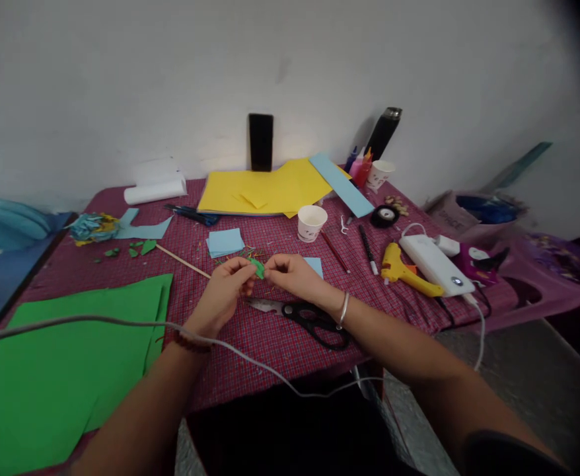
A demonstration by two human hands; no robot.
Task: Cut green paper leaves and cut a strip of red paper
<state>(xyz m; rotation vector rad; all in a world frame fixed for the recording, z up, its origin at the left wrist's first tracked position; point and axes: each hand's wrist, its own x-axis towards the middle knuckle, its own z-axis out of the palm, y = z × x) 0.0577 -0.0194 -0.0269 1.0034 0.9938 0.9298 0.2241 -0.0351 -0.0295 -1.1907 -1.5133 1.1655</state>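
Observation:
Between my two hands is a small piece of green paper (257, 267), held up above the middle of the table. My left hand (229, 284) pinches it from the left. From the other side, the fingertips of my right hand (294, 274) are closed on its right edge. Black-handled scissors (312, 318) lie just below my hands, near my right wrist. A thin wooden stick (183, 260) runs toward my left hand, with a green paper leaf (148, 247) by its far end. Blue paper squares (224, 242) are stacked beyond my left hand.
Green sheets (72, 357) cover the left front. Yellow sheets (255, 188), a phone (261, 142) and a paper cup (312, 223) are at the back. A yellow glue gun (409, 270) and a white power bank (436, 264) lie at right. A cable (220, 344) crosses in front of my forearms.

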